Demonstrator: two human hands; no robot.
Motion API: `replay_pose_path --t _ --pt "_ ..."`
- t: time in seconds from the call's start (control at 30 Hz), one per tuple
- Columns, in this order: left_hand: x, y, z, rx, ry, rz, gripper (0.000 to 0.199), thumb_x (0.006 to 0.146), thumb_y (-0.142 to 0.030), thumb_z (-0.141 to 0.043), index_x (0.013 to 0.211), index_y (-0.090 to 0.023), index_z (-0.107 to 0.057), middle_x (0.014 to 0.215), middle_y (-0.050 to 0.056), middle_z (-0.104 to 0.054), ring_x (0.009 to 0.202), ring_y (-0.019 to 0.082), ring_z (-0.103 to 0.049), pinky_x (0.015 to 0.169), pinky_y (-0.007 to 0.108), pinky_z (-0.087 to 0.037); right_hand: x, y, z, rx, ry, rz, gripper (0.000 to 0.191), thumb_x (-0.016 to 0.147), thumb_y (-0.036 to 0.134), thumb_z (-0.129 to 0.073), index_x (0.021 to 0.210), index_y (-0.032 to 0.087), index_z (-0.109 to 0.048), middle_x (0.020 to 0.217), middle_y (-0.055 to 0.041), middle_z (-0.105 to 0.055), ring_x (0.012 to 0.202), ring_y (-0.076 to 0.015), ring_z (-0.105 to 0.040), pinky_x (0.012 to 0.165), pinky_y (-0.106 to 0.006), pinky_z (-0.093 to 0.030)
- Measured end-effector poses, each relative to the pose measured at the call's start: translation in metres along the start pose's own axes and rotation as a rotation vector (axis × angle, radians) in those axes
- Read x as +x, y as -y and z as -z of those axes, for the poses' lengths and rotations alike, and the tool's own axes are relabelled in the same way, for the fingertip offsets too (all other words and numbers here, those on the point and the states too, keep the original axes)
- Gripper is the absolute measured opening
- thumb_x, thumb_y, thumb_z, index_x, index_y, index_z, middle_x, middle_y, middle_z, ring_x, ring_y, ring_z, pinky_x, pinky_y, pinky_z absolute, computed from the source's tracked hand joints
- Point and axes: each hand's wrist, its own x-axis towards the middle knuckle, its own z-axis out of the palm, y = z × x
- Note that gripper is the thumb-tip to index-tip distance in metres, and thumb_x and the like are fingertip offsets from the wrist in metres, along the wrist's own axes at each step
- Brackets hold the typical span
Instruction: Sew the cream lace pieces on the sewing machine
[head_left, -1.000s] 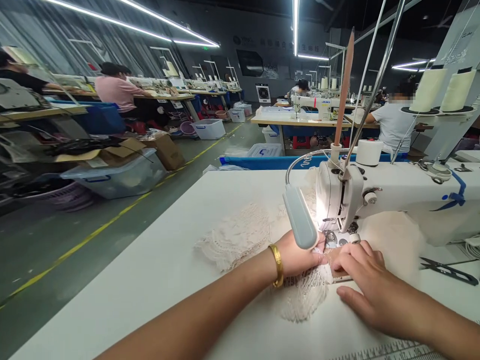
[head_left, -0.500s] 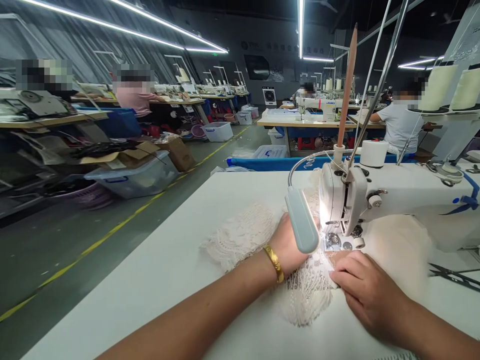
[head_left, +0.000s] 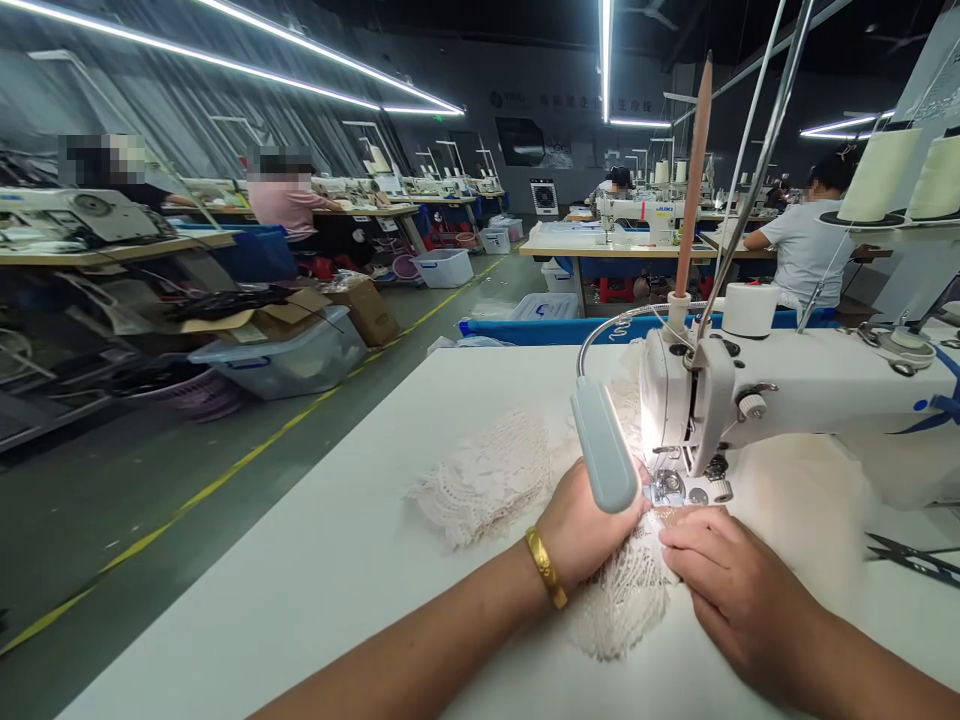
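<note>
Left grip (head_left: pixel 579 530) and right grip (head_left: pixel 739 585) on lace (head_left: pixel 622 615) beside sewing machine (head_left: pixel 825 385)

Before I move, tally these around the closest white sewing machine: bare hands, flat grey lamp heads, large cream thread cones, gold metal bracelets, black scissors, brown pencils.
Bare hands, left hand and right hand: 2
Flat grey lamp head: 1
Large cream thread cones: 2
Gold metal bracelet: 1
Black scissors: 1
Brown pencil: 1
Total: 8

Left forearm (head_left: pixel 420 640): extended obliquely forward;
Left hand (head_left: pixel 577 530): back uppermost, partly hidden;
Right forearm (head_left: pixel 862 650): angled inward;
Right hand (head_left: pixel 739 580): back uppermost, fingers (head_left: pixel 697 548) curled.
</note>
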Motion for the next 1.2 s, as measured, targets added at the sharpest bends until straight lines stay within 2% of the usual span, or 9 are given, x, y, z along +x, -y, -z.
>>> replay_pose_path --t 0.1,0.23,0.4,0.6,0.67,0.8,0.93,1.07,1.2 --pt "0.001 0.004 -0.004 0.029 -0.038 -0.087 0.006 0.084 -0.02 -0.065 0.078 -0.02 -0.064 0.077 0.001 -0.069 0.077 0.021 -0.065 0.073 0.033 -0.052 0.0 0.0 0.0 -0.005 -0.005 0.009 0.044 0.084 -0.007 -0.045 0.116 0.016 -0.064 0.114 -0.0106 -0.071 0.109 -0.0271 -0.06 0.093 -0.045 -0.058" --pt "-0.002 0.007 -0.007 0.156 -0.082 -0.233 0.008 0.088 -0.017 -0.062 0.081 -0.02 -0.064 0.079 0.002 -0.069 0.08 0.022 -0.063 0.075 0.035 -0.051 0.0 -0.001 -0.002 -0.018 -0.004 0.016 0.044 0.084 -0.007 -0.045 0.116 0.016 -0.064 0.115 -0.011 -0.071 0.109 -0.0276 -0.06 0.094 -0.046 -0.058" --pt "-0.017 0.0 -0.006 0.43 -0.102 -0.513 0.031 0.1 -0.015 -0.048 0.073 -0.019 -0.062 0.075 0.002 -0.063 0.073 0.019 -0.056 0.071 0.035 -0.047 0.0 -0.001 -0.003 -0.043 -0.008 0.014 0.044 0.084 -0.006 -0.045 0.117 0.016 -0.063 0.113 -0.0114 -0.072 0.108 -0.0285 -0.062 0.091 -0.047 -0.059" --pt "-0.033 -0.012 -0.006 0.658 -0.181 -0.624 0.028 0.099 -0.01 -0.048 0.08 -0.016 -0.067 0.088 0.01 -0.067 0.082 0.025 -0.059 0.069 0.037 -0.048 -0.002 -0.003 -0.006 -0.064 -0.019 0.032 0.043 0.084 -0.006 -0.046 0.118 0.015 -0.063 0.112 -0.0122 -0.072 0.106 -0.0283 -0.062 0.09 -0.047 -0.059" --pt "-0.035 -0.012 -0.007 0.667 -0.16 -0.671 0.032 0.102 -0.009 -0.045 0.079 -0.015 -0.065 0.087 0.01 -0.067 0.082 0.025 -0.061 0.072 0.039 -0.051 -0.002 -0.004 -0.007 -0.072 -0.013 0.033 0.044 0.085 -0.006 -0.045 0.119 0.014 -0.063 0.111 -0.0125 -0.072 0.106 -0.028 -0.062 0.09 -0.046 -0.059" --pt "-0.032 -0.004 -0.007 0.578 -0.078 -0.648 0.03 0.108 -0.026 -0.046 0.09 -0.015 -0.067 0.094 0.01 -0.07 0.083 0.025 -0.064 0.077 0.041 -0.056 -0.001 -0.002 -0.008 -0.092 -0.005 0.005 0.044 0.087 -0.006 -0.043 0.119 0.016 -0.064 0.11 -0.011 -0.072 0.106 -0.0273 -0.062 0.089 -0.044 -0.058" --pt "-0.024 0.008 -0.003 0.476 -0.064 -0.577 0.038 0.109 -0.047 -0.046 0.106 -0.016 -0.068 0.105 0.013 -0.073 0.092 0.03 -0.068 0.077 0.044 -0.059 0.0 0.001 -0.007 -0.137 -0.004 -0.058 0.037 0.09 -0.003 -0.043 0.113 0.018 -0.063 0.111 -0.0109 -0.07 0.102 -0.0268 -0.062 0.084 -0.042 -0.057" --pt "-0.015 0.014 0.001 0.416 -0.012 -0.58 0.035 0.107 -0.048 -0.048 0.102 -0.019 -0.067 0.107 0.012 -0.075 0.098 0.031 -0.069 0.085 0.048 -0.058 0.0 0.003 -0.008 -0.194 0.019 -0.147 0.028 0.092 0.0 -0.043 0.097 0.02 -0.061 0.105 -0.011 -0.065 0.091 -0.0254 -0.059 0.075 -0.04 -0.055" --pt "-0.014 0.015 0.004 0.378 0.018 -0.573 0.028 0.106 -0.044 -0.052 0.11 -0.02 -0.065 0.113 0.011 -0.074 0.105 0.031 -0.069 0.096 0.052 -0.056 0.0 0.005 -0.009 -0.207 0.039 -0.172 0.025 0.094 0.001 -0.043 0.094 0.021 -0.058 0.1 -0.0102 -0.061 0.087 -0.0249 -0.057 0.073 -0.039 -0.052"
